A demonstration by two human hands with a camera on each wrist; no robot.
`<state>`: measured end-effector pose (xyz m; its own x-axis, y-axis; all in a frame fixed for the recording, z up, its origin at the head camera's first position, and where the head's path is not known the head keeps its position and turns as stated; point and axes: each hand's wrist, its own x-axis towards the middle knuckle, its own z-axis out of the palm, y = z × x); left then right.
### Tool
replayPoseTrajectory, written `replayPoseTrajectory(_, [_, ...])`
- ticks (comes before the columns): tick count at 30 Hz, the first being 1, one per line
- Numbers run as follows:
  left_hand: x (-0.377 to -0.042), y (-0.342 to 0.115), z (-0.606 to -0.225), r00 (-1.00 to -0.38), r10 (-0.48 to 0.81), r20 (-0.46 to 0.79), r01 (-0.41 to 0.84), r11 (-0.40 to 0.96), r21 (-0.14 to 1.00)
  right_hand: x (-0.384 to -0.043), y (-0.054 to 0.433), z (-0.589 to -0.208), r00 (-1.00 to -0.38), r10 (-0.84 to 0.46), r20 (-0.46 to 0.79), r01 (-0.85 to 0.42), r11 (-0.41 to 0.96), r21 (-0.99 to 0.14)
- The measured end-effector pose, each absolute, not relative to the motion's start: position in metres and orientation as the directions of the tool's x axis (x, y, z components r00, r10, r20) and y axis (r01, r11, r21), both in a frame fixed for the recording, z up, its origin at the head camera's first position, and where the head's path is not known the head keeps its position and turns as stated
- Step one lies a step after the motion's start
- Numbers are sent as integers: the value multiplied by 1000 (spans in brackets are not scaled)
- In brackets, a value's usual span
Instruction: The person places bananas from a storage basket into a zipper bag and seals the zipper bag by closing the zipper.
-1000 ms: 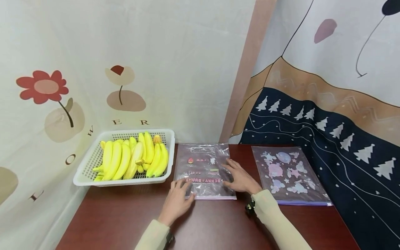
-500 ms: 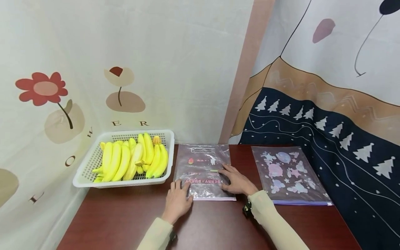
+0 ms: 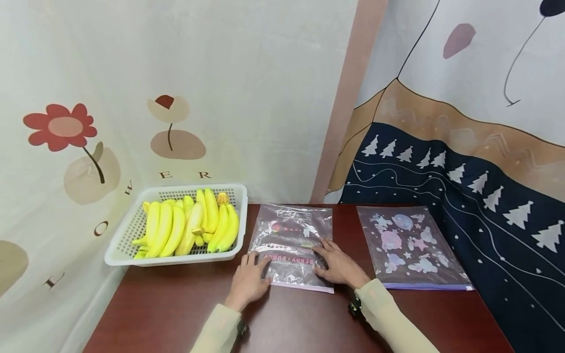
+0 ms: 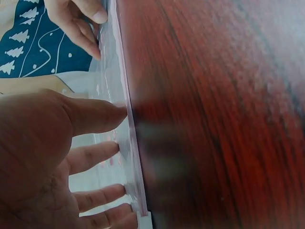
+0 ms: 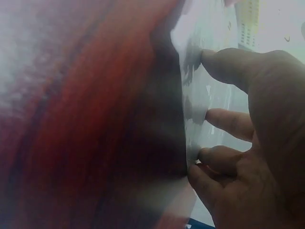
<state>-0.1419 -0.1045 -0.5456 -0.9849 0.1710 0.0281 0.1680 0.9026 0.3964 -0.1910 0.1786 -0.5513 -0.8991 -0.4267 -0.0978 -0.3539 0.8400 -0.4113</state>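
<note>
A clear zip bag (image 3: 291, 233) with pink lettering and a pink zip edge lies flat on the table, slightly turned. My left hand (image 3: 249, 279) rests on its near left corner, fingers spread; in the left wrist view the thumb and fingertips (image 4: 112, 148) touch the plastic by the zip edge. On the bag's right side lies my right hand (image 3: 337, 264), its fingers spread too. The right wrist view has the fingertips (image 5: 209, 114) of that hand pressing on the bag along its side edge. Neither hand grips anything.
To the left stands a white plastic basket (image 3: 121, 245) holding several yellow bananas (image 3: 176, 228). A second zip bag (image 3: 408, 242) with a purple zip lies flat at the right. The brown table (image 3: 291, 323) meets printed curtains (image 3: 265, 98) at the back.
The pink-lettered bag has turned slightly under my hands, its near right corner coming closer to me and its far edge shifting right. Both hands stay on it; basket and second bag have not moved.
</note>
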Motion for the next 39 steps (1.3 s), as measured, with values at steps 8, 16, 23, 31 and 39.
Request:
replayPoseTrajectory(8, [-151, -111, -551, -976, 219, -4, 195, 880, 434, -175, 176, -547, -932, -356, -72, -302, 868, -393])
replayPoseTrajectory(16, [-155, -112, -550, -967, 253, -17, 217, 862, 459, -152, 168, -545, -954, -298, -33, -269, 900, -342])
replayPoseTrajectory(23, [-154, -111, -554, -970, 241, 31, 225, 842, 491, -158, 166, -543, -956, -291, 18, -283, 911, -298])
replayPoseTrajectory(31, [-150, -109, -566, -954, 219, 205, 291, 839, 460, -174, 171, -539, -949, -316, -2, -296, 891, -345])
replayPoseTrajectory(39, [-137, -90, -566, -957, 99, 271, 204, 898, 391, -200, 183, -538, -918, -395, -43, -336, 829, -447])
